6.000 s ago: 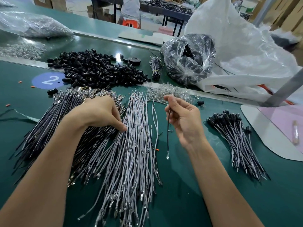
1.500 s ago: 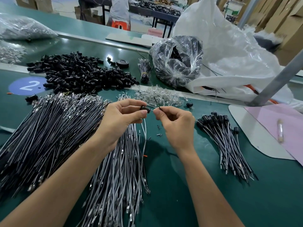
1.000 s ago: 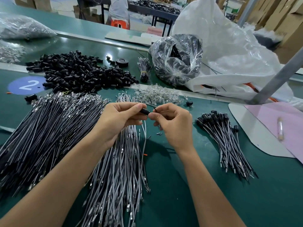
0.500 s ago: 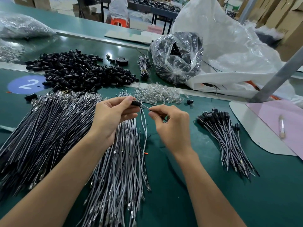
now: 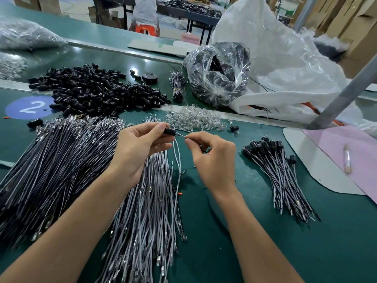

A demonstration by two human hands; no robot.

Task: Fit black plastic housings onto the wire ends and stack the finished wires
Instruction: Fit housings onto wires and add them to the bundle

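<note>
Above the loose grey wires (image 5: pixel 149 211), the left hand (image 5: pixel 138 148) pinches a black housing (image 5: pixel 169 131) between thumb and forefinger; the right hand (image 5: pixel 212 158) pinches the wire (image 5: pixel 177 154) just beside it. Behind lie the heap of housings (image 5: pixel 98 90) and clear bulbs (image 5: pixel 195 119); finished wires (image 5: pixel 279 172) lie stacked to the right. A second ago the hands nearly touched; now they are slightly apart. Whether the wire tip sits inside the housing is too fine to tell

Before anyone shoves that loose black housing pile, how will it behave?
Housing pile is loose and unbound: probably scatters, not slides whole. Pieces look small, cylindrical plastic: likely light, apt to roll.
</note>
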